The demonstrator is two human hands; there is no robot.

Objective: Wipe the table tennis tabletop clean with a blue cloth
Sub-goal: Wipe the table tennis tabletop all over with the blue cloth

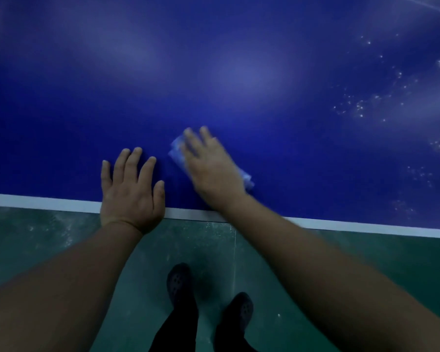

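The dark blue table tennis tabletop (239, 72) fills the upper part of the head view, with a white line (341, 223) along its near edge. My right hand (211, 166) lies flat on a light blue cloth (176, 150), fingers straight, pressing it to the tabletop near the edge; the hand is motion-blurred. The cloth shows at the fingertips and past the wrist side (248, 180). My left hand (131, 189) rests flat on the tabletop just left of it, fingers spread, holding nothing.
White specks and drops (361, 107) dot the tabletop's right side. Below the table edge is a green floor (36, 250), where my two feet in dark shoes (179, 283) stand.
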